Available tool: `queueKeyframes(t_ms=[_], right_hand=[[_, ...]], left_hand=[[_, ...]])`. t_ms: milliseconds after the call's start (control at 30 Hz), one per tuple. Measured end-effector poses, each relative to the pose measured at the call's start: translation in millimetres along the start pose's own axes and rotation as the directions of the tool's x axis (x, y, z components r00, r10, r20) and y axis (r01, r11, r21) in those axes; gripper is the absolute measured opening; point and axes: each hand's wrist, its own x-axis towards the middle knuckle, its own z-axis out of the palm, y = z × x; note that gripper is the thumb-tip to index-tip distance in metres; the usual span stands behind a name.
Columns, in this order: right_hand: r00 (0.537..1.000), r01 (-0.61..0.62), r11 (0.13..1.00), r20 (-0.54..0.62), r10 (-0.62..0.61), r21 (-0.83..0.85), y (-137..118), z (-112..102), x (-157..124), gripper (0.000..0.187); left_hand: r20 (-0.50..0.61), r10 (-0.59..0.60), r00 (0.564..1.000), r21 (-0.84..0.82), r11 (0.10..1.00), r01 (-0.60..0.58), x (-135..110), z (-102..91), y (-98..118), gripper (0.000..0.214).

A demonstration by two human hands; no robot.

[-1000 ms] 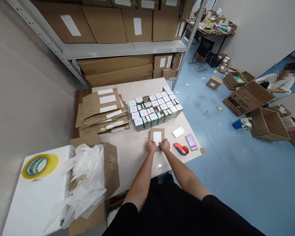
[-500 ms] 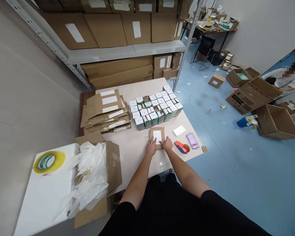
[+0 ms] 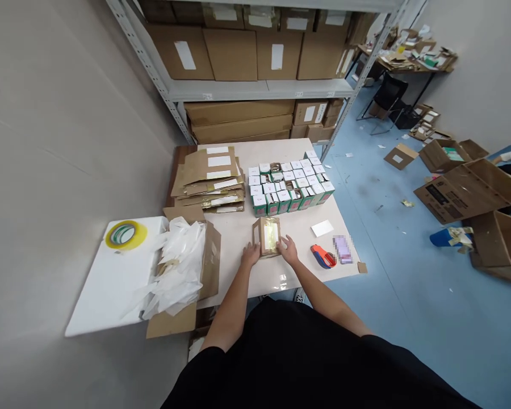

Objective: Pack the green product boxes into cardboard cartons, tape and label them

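A small brown cardboard box stands tipped up on the beige table, and its shiny yellowish taped face is turned toward me. My left hand grips its lower left side. My right hand presses on its lower right side with the fingers partly spread. The box is held between both hands. Just behind it stands a tight block of several small green boxes with white tops.
A red and blue tape cutter, a white label and a blurred pink item lie right of my hands. Flat cardboard mailers are stacked at the left. A yellow tape roll and a carton of plastic bags sit nearer. Open cartons litter the floor.
The box lay flat with its white label up; now it is tipped up with the taped face showing. My hands moved from its near edge to its sides. The view swung left.
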Motion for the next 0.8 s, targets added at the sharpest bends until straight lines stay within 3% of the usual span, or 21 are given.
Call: queueKeyframes(t_ms=[100, 233, 333, 467, 600, 800], right_hand=[[0.998, -0.042, 0.999, 0.057, 0.042, -0.002, -1.8, 17.9, -2.0, 0.069], [0.972, -0.111, 0.984, 0.223, 0.077, 0.143, -6.0, 42.4, -8.0, 0.07], [0.978, -0.107, 0.971, 0.201, 0.063, 0.215, -15.0, 46.7, -11.7, 0.068], [0.978, -0.047, 0.958, 0.209, -0.014, 0.284, -28.5, 33.4, -10.7, 0.066], [0.96, 0.021, 0.928, 0.253, -0.123, 0.371, -40.5, 15.4, -4.7, 0.067], [0.88, 0.1, 0.918, 0.396, -0.262, 0.384, -68.2, -16.6, -0.8, 0.072]], left_hand=[[0.021, -0.02, 1.0, -0.197, 0.98, 0.023, -3.3, -11.1, -11.8, 0.064], [0.052, 0.079, 0.995, -0.445, 0.894, -0.048, -11.5, -6.2, -18.6, 0.071], [0.03, 0.12, 0.992, -0.545, 0.834, -0.085, -18.2, -5.7, -15.8, 0.07], [0.011, 0.145, 0.989, -0.599, 0.793, -0.11, -31.1, -11.5, -8.0, 0.075], [-0.093, 0.184, 0.979, -0.617, 0.761, -0.202, -48.7, -14.1, -2.4, 0.088], [-0.261, 0.217, 0.94, -0.648, 0.683, -0.338, -90.1, -15.6, 15.7, 0.093]])
